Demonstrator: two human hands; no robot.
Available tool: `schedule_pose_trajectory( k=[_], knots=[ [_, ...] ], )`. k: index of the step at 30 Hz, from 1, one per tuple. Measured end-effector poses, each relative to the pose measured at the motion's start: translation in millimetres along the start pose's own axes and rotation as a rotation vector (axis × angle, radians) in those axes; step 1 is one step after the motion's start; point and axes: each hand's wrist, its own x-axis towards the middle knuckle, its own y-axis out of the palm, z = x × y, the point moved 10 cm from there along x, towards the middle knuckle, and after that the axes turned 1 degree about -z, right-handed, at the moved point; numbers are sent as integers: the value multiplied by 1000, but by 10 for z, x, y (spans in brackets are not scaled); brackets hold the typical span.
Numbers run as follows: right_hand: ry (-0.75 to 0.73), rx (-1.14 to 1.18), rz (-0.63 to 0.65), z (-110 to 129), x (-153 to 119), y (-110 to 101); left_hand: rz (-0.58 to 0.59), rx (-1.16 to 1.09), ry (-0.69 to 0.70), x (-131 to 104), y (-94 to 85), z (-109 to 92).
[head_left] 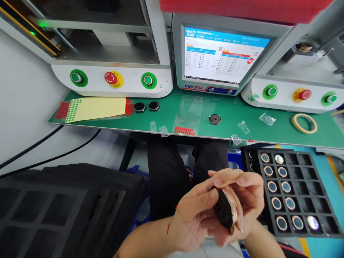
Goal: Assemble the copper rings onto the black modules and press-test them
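Note:
In front of my lap, a strapless round watch (225,209) with a black face side and a gold-coloured rim is held on edge between both hands. My left hand (195,211) grips it with the thumb near its upper edge and fingers beneath. My right hand (248,195) is curled round the other side, its fingertips at the top edge by a small red bit; part of the watch is hidden behind these fingers. On the green bench (166,111) beyond lie two dark watches (139,107) and another watch (215,119) with its sensor back up.
A black foam tray (301,190) at right holds several watches. Stacked foam trays (48,211) stand at left. On the bench are a yellow sticker sheet (96,109), red stickers (184,131), film scraps (267,119) and a tape roll (304,123). Behind stand button-fitted machines and a monitor (223,57).

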Motion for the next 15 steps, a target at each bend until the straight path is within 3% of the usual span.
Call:
schedule_pose_trajectory(
  k=[11,15],
  knots=[
    [47,10,230,-118,3,124,-96,3,19,-13,-81,-76],
    [60,81,246,-213,-13,121,-155,17,16,-17,-155,-106]
  ],
)
